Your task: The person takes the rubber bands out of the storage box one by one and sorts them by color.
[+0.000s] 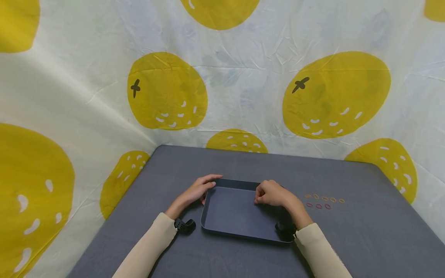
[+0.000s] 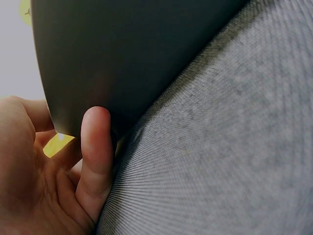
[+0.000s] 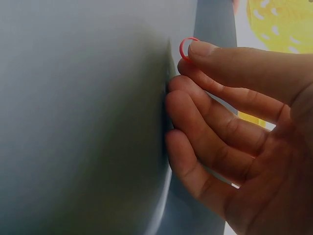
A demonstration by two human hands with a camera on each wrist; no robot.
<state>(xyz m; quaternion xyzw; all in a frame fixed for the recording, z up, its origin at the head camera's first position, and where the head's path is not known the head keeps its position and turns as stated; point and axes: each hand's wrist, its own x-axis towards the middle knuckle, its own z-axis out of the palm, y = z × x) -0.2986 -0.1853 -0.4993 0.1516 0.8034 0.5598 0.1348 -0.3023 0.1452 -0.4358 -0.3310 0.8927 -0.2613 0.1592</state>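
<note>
A dark grey rectangular tray lies on the grey table, with low raised walls. My left hand holds its far left corner, one finger stretched along the back rim. In the left wrist view, a finger presses the outside of the tray wall while others pass behind the corner. My right hand is over the right part of the tray. Between its thumb and index finger it pinches a small red rubber band, seen in the right wrist view; the other fingers are bent near the tray surface.
Right of the tray, several yellow rubber bands lie in a row on the table, with red rubber bands in a row in front. A white curtain with yellow fruit prints hangs behind and at the left.
</note>
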